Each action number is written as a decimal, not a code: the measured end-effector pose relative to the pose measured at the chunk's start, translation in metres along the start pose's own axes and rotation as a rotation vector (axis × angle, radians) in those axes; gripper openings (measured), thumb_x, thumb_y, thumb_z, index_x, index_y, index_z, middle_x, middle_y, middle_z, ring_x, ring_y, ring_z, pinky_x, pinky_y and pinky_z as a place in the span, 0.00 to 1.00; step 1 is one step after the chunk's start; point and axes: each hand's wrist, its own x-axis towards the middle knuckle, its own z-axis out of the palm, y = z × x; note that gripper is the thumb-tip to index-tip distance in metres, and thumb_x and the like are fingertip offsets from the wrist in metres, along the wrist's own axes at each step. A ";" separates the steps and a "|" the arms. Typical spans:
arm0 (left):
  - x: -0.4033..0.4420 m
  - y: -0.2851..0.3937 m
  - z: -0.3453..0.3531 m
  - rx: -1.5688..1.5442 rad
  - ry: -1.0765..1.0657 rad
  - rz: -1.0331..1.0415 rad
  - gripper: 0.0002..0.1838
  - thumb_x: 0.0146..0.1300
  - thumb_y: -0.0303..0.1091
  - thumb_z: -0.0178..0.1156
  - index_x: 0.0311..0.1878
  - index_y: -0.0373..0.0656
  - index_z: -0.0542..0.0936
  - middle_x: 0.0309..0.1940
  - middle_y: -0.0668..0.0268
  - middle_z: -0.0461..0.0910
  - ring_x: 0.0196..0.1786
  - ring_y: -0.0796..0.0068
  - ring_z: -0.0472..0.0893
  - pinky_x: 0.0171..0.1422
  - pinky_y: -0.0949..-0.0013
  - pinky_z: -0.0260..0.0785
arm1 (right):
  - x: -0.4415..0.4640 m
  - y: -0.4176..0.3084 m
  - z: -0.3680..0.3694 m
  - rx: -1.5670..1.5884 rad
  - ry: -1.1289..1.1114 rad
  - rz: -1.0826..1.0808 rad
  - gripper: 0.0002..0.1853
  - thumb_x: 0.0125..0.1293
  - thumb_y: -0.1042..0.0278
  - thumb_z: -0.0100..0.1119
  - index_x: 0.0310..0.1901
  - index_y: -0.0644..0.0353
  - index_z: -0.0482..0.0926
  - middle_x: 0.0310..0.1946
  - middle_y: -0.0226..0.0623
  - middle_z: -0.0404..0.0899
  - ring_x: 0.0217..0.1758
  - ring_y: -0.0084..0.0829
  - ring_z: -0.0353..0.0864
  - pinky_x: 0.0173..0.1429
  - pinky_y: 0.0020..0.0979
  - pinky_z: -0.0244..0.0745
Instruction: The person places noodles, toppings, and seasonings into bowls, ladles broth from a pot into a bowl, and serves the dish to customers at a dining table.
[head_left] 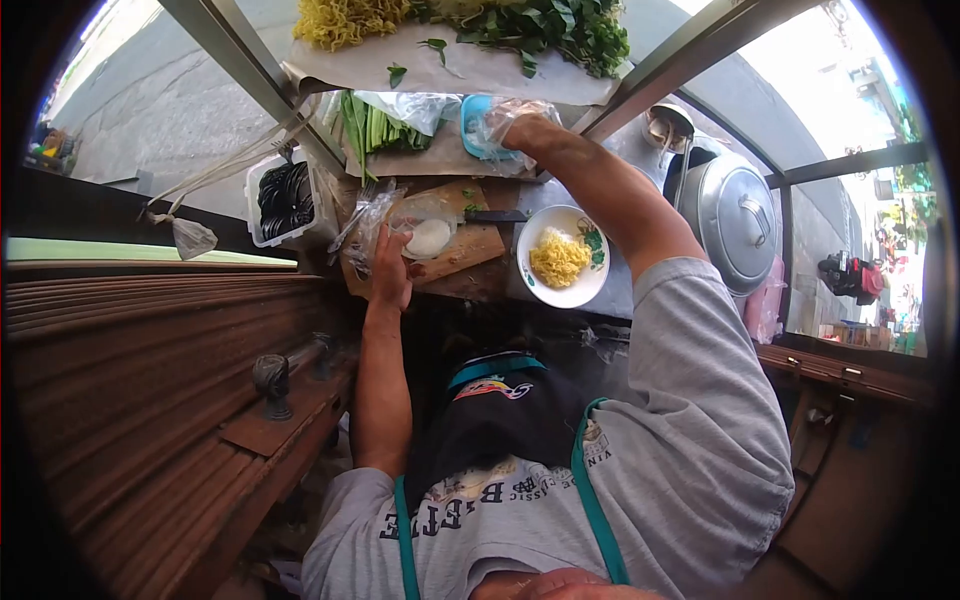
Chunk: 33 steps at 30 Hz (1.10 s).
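Observation:
My left hand [392, 262] is at the near left edge of a clear plastic bag [418, 212] with something white in it, its fingers and thumb closed on the plastic. The bag lies on a wooden cutting board [470, 252]. My right arm stretches forward, and my right hand [522, 122] reaches into a light blue container [474, 128] lined with clear plastic. The fingers of that hand are hidden by the plastic. Between my arms stands a white bowl [540, 296] holding yellow noodles [560, 258]. A knife [496, 216] lies on the board, its dark handle towards the bowl.
Green leafy stalks [385, 130] lie behind the board. A higher shelf [450, 60] carries more noodles and greens. At left is a white basket [280, 235] of dark utensils. A large lidded metal pot [735, 215] stands at right, a ladle [683, 170] beside it. Metal posts frame the cart.

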 end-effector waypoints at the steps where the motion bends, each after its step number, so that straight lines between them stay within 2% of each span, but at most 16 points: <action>1: 0.002 0.000 -0.001 0.012 -0.006 0.006 0.19 0.66 0.37 0.49 0.60 0.47 0.68 0.48 0.67 0.76 0.40 0.73 0.82 0.22 0.75 0.71 | -0.001 0.000 0.000 -0.022 -0.010 -0.011 0.17 0.63 0.57 0.51 0.47 0.55 0.83 0.48 0.44 0.82 0.52 0.44 0.82 0.55 0.42 0.75; 5: 0.004 0.001 0.008 0.069 -0.014 -0.015 0.17 0.67 0.42 0.48 0.57 0.50 0.71 0.48 0.67 0.78 0.35 0.70 0.83 0.22 0.76 0.62 | -0.003 -0.001 -0.002 -0.087 -0.033 -0.036 0.17 0.62 0.59 0.53 0.47 0.55 0.83 0.48 0.44 0.83 0.51 0.43 0.82 0.54 0.41 0.76; 10: 0.000 0.001 0.020 0.085 0.054 -0.019 0.17 0.68 0.44 0.48 0.57 0.51 0.71 0.47 0.68 0.79 0.34 0.70 0.83 0.22 0.76 0.64 | -0.009 -0.003 -0.008 -0.140 -0.063 -0.068 0.16 0.61 0.60 0.54 0.47 0.55 0.84 0.47 0.43 0.83 0.51 0.43 0.83 0.53 0.41 0.77; 14: 0.003 -0.006 0.015 0.101 0.081 0.012 0.18 0.68 0.45 0.48 0.58 0.51 0.70 0.47 0.69 0.79 0.34 0.71 0.83 0.23 0.75 0.65 | -0.019 -0.011 -0.020 -0.004 -0.068 -0.008 0.17 0.60 0.59 0.55 0.48 0.53 0.83 0.48 0.43 0.83 0.52 0.43 0.82 0.55 0.41 0.76; 17: 0.002 -0.008 0.014 0.094 0.087 0.005 0.21 0.67 0.44 0.48 0.61 0.49 0.69 0.52 0.69 0.76 0.44 0.76 0.81 0.21 0.75 0.69 | -0.011 -0.010 -0.013 -0.009 -0.097 -0.001 0.18 0.59 0.58 0.57 0.50 0.53 0.82 0.52 0.43 0.81 0.55 0.43 0.80 0.58 0.41 0.74; 20: -0.001 -0.007 0.015 0.116 0.073 0.022 0.21 0.69 0.47 0.47 0.60 0.48 0.70 0.51 0.68 0.77 0.42 0.76 0.81 0.22 0.75 0.69 | -0.007 -0.004 -0.001 -0.032 0.022 -0.046 0.13 0.60 0.61 0.58 0.44 0.56 0.83 0.45 0.43 0.83 0.49 0.42 0.82 0.52 0.41 0.76; 24: 0.002 -0.010 0.013 0.011 0.018 -0.018 0.25 0.71 0.55 0.42 0.59 0.47 0.70 0.48 0.67 0.78 0.41 0.75 0.81 0.24 0.74 0.71 | 0.021 0.014 0.048 0.131 0.645 -0.217 0.07 0.62 0.66 0.57 0.35 0.60 0.80 0.33 0.38 0.80 0.36 0.38 0.78 0.40 0.37 0.75; 28: 0.005 -0.017 0.016 -0.057 -0.025 0.020 0.28 0.71 0.59 0.40 0.61 0.48 0.69 0.50 0.66 0.78 0.42 0.72 0.82 0.28 0.73 0.71 | -0.084 -0.011 -0.038 0.699 0.336 -0.312 0.13 0.64 0.59 0.53 0.44 0.55 0.81 0.38 0.38 0.82 0.44 0.39 0.81 0.50 0.37 0.76; 29: 0.004 -0.015 0.019 -0.060 -0.034 0.040 0.28 0.71 0.59 0.40 0.62 0.49 0.69 0.51 0.66 0.78 0.43 0.71 0.82 0.29 0.73 0.71 | -0.098 -0.018 -0.024 1.038 0.408 -0.397 0.10 0.62 0.63 0.57 0.42 0.56 0.80 0.35 0.38 0.81 0.40 0.37 0.81 0.46 0.33 0.77; 30: 0.002 -0.012 0.023 -0.052 -0.051 0.062 0.29 0.71 0.59 0.39 0.63 0.48 0.68 0.52 0.66 0.78 0.46 0.71 0.81 0.31 0.72 0.73 | -0.115 -0.024 -0.020 0.736 0.730 -0.482 0.12 0.61 0.63 0.59 0.44 0.57 0.80 0.36 0.39 0.81 0.40 0.38 0.81 0.46 0.33 0.77; 31: -0.002 -0.010 0.032 -0.042 -0.068 0.085 0.29 0.72 0.59 0.39 0.64 0.48 0.68 0.54 0.65 0.77 0.49 0.70 0.81 0.33 0.71 0.74 | -0.131 -0.030 -0.017 0.406 1.084 -0.449 0.13 0.60 0.63 0.60 0.46 0.58 0.80 0.38 0.40 0.82 0.41 0.39 0.81 0.45 0.34 0.77; 32: -0.005 -0.007 0.037 -0.032 -0.087 0.109 0.30 0.72 0.58 0.38 0.65 0.47 0.67 0.55 0.65 0.77 0.52 0.70 0.80 0.35 0.70 0.76 | -0.148 -0.023 -0.007 0.759 0.638 -0.354 0.16 0.58 0.65 0.64 0.48 0.59 0.79 0.43 0.42 0.81 0.44 0.41 0.81 0.47 0.35 0.76; 33: -0.003 -0.010 0.035 -0.040 -0.146 0.080 0.30 0.73 0.56 0.36 0.68 0.46 0.64 0.59 0.64 0.75 0.56 0.69 0.78 0.41 0.67 0.79 | -0.167 -0.019 0.000 0.972 0.522 -0.307 0.15 0.59 0.66 0.63 0.48 0.59 0.79 0.42 0.39 0.81 0.43 0.37 0.80 0.46 0.33 0.77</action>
